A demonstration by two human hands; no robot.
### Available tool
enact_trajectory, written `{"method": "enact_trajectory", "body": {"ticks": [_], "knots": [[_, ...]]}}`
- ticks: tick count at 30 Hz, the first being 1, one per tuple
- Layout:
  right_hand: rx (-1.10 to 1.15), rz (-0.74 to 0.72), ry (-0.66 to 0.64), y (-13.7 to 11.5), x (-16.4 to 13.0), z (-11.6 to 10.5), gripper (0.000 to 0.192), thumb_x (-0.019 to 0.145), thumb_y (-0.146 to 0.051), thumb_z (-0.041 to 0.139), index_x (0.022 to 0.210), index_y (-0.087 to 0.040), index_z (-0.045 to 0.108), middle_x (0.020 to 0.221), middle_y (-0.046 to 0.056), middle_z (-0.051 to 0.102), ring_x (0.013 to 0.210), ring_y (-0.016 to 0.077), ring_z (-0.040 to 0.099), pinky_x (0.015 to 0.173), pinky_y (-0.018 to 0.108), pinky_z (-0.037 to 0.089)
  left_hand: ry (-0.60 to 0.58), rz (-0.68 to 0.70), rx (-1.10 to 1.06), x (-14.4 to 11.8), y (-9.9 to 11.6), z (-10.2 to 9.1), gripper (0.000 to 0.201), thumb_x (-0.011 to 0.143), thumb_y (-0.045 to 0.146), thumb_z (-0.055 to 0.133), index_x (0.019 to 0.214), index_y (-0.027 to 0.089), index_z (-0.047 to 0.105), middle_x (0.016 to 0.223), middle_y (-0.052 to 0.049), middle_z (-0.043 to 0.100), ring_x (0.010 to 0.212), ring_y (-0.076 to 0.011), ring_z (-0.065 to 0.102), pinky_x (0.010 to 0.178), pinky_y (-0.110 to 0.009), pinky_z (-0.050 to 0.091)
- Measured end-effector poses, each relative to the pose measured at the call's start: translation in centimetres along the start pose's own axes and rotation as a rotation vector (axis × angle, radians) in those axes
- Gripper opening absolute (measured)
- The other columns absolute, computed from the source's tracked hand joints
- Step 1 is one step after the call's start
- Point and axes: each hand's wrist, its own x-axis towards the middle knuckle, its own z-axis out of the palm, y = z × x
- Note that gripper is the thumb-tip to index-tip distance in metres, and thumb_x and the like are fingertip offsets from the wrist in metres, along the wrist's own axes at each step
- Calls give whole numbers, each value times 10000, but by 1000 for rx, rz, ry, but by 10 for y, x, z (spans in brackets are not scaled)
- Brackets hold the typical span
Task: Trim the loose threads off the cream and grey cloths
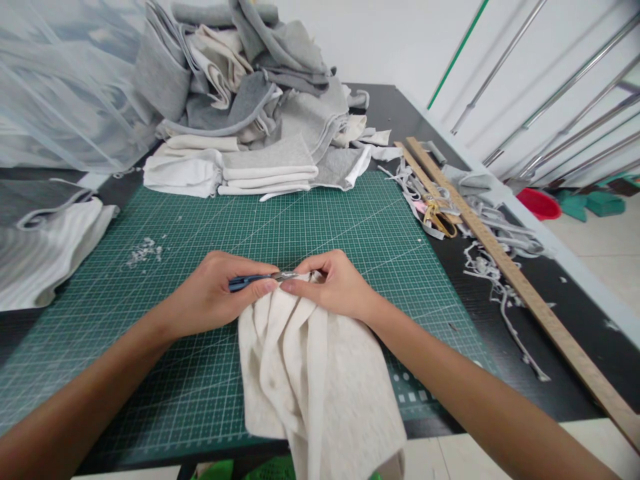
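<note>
A small blue-handled cutting tool [255, 280], possibly thread snips, is gripped in the closed fingers of the left hand [215, 293], its metal tip pointing right. The top edge of a cream fabric piece [315, 373] is pinched by the right hand [335, 283], fingers narrow, just beside the tip. The fabric is draped over the near edge of the green cutting mat [150, 333]. Folded grey and white cloth [250, 133] is stacked at the far side, and a wooden ruler [520, 287] lies at the right.
</note>
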Motion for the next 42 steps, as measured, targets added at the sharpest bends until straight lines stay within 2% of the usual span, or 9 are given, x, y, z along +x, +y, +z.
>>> {"method": "enact_trajectory", "body": {"ticks": [5,16,22,32,37,42], "knots": [[-2,-1,-5,-1,1,0,187,769,-304,724,722,-124,745,603,-8,619,539,81,450,512,226,318,23,12,34,0,2,1,226,862,348,668,1032,237,769,956,-25,786,790,-187,746,607,-222,560],[24,14,-13,-3,0,0,172,761,-298,747,750,-127,764,673,20,693,596,103,539,551,230,372,-9,39,69,0,3,1,208,887,335,637,993,219,773,922,-26,788,755,-177,737,588,-216,533],[3,15,-17,-2,1,0,163,771,-284,729,728,-129,753,639,5,662,581,96,512,544,230,354,-8,26,77,0,1,0,222,888,349,644,1020,217,764,926,-20,788,744,-163,733,615,-223,533],[-29,27,-7,-4,0,0,178,771,-279,710,682,-125,717,569,-33,550,535,71,420,504,224,300,1,108,166,-4,-3,-5,224,880,339,667,1065,231,731,957,-23,781,752,-159,723,618,-231,512],[-3,56,8,-4,0,0,176,743,-298,741,690,-130,734,578,-24,586,534,76,444,503,226,312,13,128,192,-5,-3,-5,215,882,336,663,1051,221,729,931,-27,780,723,-152,715,587,-226,492],[107,138,53,-3,0,2,217,646,-330,827,657,-137,729,627,6,666,557,94,515,514,228,359,6,62,157,-6,-5,-8,243,863,360,678,1054,221,737,881,-13,780,656,-131,691,539,-209,474]]}}
